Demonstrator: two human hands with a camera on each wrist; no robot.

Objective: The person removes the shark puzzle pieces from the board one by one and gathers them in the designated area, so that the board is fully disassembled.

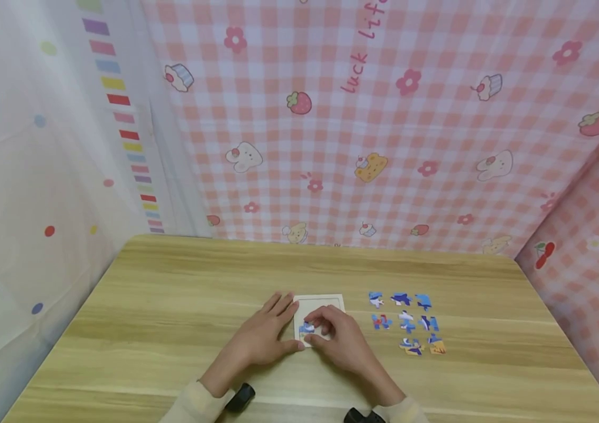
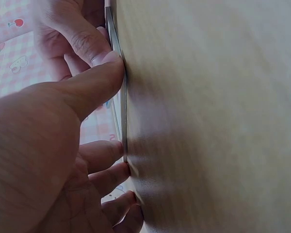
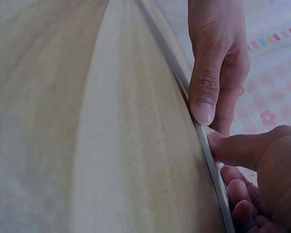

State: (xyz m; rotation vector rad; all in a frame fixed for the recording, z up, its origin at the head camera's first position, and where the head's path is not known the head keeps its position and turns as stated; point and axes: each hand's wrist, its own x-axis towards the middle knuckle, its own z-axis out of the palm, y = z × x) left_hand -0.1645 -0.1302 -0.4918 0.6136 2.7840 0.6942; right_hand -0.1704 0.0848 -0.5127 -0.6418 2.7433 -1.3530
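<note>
A shallow, pale puzzle board (image 1: 318, 304) lies on the table in the head view, with a thin dark outline along its inside. My left hand (image 1: 264, 336) steadies its left side, fingers spread along the edge and thumb at the near left corner. In the left wrist view, the left thumb (image 2: 99, 82) rests on the board's rim. Over the board, my right hand (image 1: 338, 338) has its thumb and curled fingers on either side of a blue-and-white jigsaw piece (image 1: 307, 328), near the board's lower left corner. The right palm and fingers cover much of the board's right part.
Right of the board, several loose jigsaw pieces (image 1: 407, 320) lie spread in rough rows, printed in blue, white, red and yellow. The wooden table (image 1: 172, 294) meets a pink checked cloth (image 1: 331, 194) at the back. Cloths also hang on the left and right.
</note>
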